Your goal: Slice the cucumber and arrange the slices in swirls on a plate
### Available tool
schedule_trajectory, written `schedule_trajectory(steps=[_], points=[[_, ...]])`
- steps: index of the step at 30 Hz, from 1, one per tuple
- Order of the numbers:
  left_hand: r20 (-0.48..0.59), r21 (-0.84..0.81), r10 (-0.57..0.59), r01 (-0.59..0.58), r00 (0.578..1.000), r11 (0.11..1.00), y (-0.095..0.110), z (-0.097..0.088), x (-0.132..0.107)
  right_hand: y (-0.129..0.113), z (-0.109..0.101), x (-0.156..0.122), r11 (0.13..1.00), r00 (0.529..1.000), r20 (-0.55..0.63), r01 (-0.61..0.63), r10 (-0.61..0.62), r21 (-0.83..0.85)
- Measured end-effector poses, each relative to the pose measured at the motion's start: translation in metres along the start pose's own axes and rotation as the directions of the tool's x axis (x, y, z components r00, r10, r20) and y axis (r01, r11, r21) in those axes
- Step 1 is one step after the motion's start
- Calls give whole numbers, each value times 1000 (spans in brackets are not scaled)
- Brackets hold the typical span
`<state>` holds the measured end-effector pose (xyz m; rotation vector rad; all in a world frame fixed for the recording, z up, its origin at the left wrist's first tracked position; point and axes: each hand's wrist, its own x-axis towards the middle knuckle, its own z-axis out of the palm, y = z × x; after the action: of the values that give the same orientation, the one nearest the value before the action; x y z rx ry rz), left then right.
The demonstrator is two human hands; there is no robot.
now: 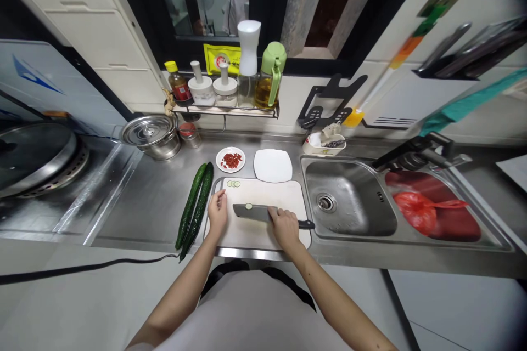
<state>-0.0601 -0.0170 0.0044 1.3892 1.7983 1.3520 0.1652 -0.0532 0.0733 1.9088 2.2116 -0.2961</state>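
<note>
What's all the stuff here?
cutting board: 1, white, counter front
knife: 1, grey, black handle, over board
cucumbers: 2, dark green, counter, left of cutting board
cucumber slices: 4, pale green, three on board, one on knife blade
round plate: 1, white, red bits, behind board
square plate: 1, white, behind board
pot: 1, silver, back left
sink: 1, steel, right of board
bag: 1, red, right basin
left hand: 1, resting on board
right hand: 1, gripping knife
</note>
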Motion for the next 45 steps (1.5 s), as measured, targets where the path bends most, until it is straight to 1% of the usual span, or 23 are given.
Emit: schedule_trajectory(steps=[1,2,3,5,7,8,10,12,15,17,20,22,23,25,27,29,33,36,40,45], points=[[84,10,42,-43,996,999,3,-2,6,2,1,0,1000,1000,-29,9,-9,-11],[183,30,88,-95,979,995,6,-3,12,4,3,0,1000,998,-57,20,-21,-20],[279,57,133,-155,951,986,10,-3,16,6,4,0,999,996,-83,29,-32,-27],[437,115,201,-276,877,954,17,-3,20,9,5,-1,998,990,-130,46,-50,-34],[535,153,233,-363,813,919,24,0,19,11,6,-1,998,984,-164,60,-65,-34],[566,162,235,-386,790,908,27,2,18,11,6,-1,997,982,-175,67,-72,-33],[601,172,227,-402,766,900,32,6,16,13,6,-2,997,979,-185,77,-81,-31],[600,175,224,-400,768,900,35,9,14,14,5,-2,997,980,-180,76,-80,-29],[568,154,233,-380,789,912,35,14,12,17,5,-3,998,986,-157,62,-65,-24],[548,133,203,-324,812,937,33,16,12,19,6,-4,998,989,-138,51,-53,-23],[502,145,50,-141,864,979,25,18,15,24,7,-6,999,993,-112,31,-33,-20],[448,187,-65,-22,892,982,19,19,21,29,8,-7,1000,995,-98,9,-11,-17],[418,218,-110,18,902,976,16,19,26,32,8,-8,1000,996,-93,-2,1,-16],[367,302,-167,52,915,952,11,22,38,36,10,-8,1000,996,-85,-24,22,-13],[342,397,-182,34,922,917,8,26,51,40,11,-8,999,996,-80,-39,38,-10],[343,470,-158,-24,926,882,6,32,63,42,12,-8,999,995,-80,-52,51,-8],[373,543,-104,-126,922,830,6,44,78,44,14,-8,998,993,-98,-64,63,-7],[401,583,-125,-147,907,799,6,49,82,45,16,-9,998,990,-126,-64,62,-9],[425,631,-164,-161,890,759,5,52,86,47,20,-9,998,985,-161,-61,59,-4],[440,627,-140,-192,887,755,0,53,87,47,21,-8,998,985,-164,-59,59,6]])
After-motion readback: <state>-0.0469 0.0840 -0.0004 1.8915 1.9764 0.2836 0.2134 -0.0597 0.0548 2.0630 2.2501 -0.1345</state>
